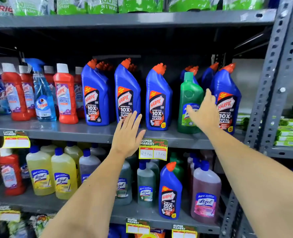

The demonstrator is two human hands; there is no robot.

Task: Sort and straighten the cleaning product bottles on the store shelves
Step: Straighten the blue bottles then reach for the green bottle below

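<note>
A green bottle (pixel 190 93) stands on the middle shelf (pixel 56 131) among blue Harpic bottles (pixel 157 98). My right hand (pixel 204 112) is spread over its label, thumb across the front, fingers past its right side; a firm grip cannot be confirmed. My left hand (pixel 127 134) is open with fingers apart, held in front of the shelf edge below the second blue Harpic bottle (pixel 126 93), holding nothing. Red Harpic bottles (pixel 65 95) and a light-blue Colin spray bottle (pixel 42 95) stand at the left.
The lower shelf carries yellow Lizol bottles (pixel 63 176), greenish ones (pixel 145 184), a lone blue Harpic bottle (pixel 169 191) and a pink Lizol bottle (pixel 206 194). Price tags (pixel 153 149) hang on shelf edges. A grey perforated upright (pixel 271 74) bounds the right.
</note>
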